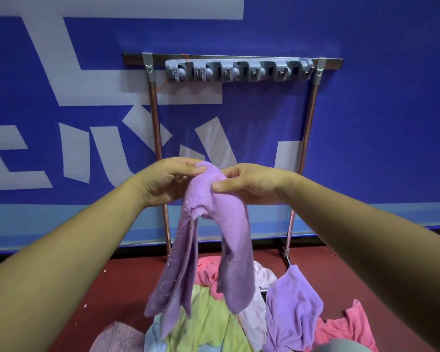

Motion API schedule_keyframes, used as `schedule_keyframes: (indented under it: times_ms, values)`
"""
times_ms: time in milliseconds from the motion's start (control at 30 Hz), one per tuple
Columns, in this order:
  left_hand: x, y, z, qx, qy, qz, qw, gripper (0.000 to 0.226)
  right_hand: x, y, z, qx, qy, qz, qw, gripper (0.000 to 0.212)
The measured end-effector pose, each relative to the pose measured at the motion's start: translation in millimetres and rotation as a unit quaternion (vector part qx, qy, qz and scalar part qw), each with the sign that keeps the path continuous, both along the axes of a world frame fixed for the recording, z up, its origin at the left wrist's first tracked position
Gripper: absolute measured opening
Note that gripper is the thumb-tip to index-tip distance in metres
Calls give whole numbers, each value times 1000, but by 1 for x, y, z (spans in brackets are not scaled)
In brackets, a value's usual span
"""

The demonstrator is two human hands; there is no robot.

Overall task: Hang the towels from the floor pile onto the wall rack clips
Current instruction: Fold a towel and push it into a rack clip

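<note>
- Left hand point(168, 182) and right hand point(249, 185) are both pinching the top fold of the purple towel point(214, 224), thumbs pressing against curled fingers.
- Towel is hanging well below the clip rack point(239, 71), its ends dangling over the floor pile point(211, 323) beneath the rack.
- Judgement: gathering one narrow bunch at the fold, then pushing it fully into a clip, is looking like the surest way of seating it.

Held towel point(208, 224) hangs before the rack point(239, 71) (pile point(214, 321) below).
</note>
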State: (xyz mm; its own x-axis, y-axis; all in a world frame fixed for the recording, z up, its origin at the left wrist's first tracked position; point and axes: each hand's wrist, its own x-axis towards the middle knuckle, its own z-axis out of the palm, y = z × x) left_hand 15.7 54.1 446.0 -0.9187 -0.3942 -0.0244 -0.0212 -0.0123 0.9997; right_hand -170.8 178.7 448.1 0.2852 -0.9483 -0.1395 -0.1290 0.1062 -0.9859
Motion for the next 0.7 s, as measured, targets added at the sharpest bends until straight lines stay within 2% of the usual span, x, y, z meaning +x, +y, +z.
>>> schedule_keyframes:
  times_ms: [67, 133, 233, 267, 367, 467, 600, 700]
  values:
    - [5, -7, 2, -31, -19, -4, 999, 44, 2, -4, 8, -15, 3, -20, 1000, 16]
    - [14, -15, 3, -68, -54, -7, 996, 46, -1, -7, 16, -32, -6, -23, 999, 28]
    - [27, -27, 3, -101, -103, -19, 989, 75, -9, -12, 23, -37, -23, -44, 998, 30]
    - [30, -29, 4, -103, -100, -22, 989, 76, -10, -14, 23, -34, -23, -52, 998, 28]
    - [34, -37, 10, -100, -55, -1, 993, 54, -13, -24, 26, -23, 0, -82, 996, 15]
    - [33, -47, 20, -77, -21, 30, 996, 59, -11, -34, 34, -21, 12, -86, 996, 7]
    - [27, -62, 40, -105, -19, 47, 993, 54, -9, -51, 53, -41, 70, -70, 994, 22]
    - [25, -76, 55, -128, -42, 34, 990, 47, -15, -68, 69, -69, 96, -77, 990, 16]
